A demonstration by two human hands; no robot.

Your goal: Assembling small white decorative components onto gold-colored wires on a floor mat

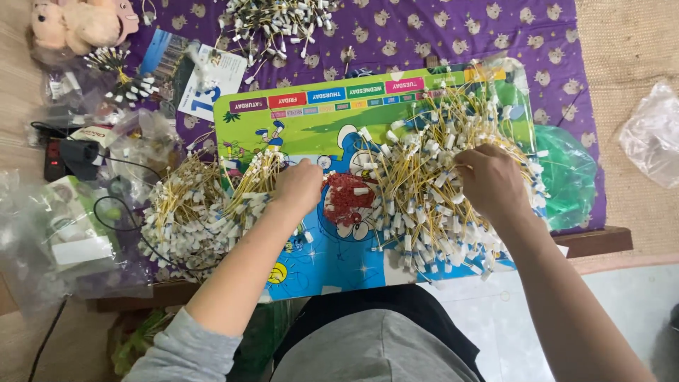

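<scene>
Yellow short wires with white connector ends (431,191) are lying heaped for picking; I am pinching some with my right hand (491,180), while my left hand (298,185) is grasping a gathered bundle of the wires (256,180).

Left arm: grey long sleeve (185,350) pushed up past elbow, forearm bare. Right arm bare to frame edge, no sleeve seen. Left hand (298,185) and right hand (493,180) bare: no gloves, rings or watch visible. Torso: grey top (375,354) w/ black band (375,305) across its upper edge.
</scene>
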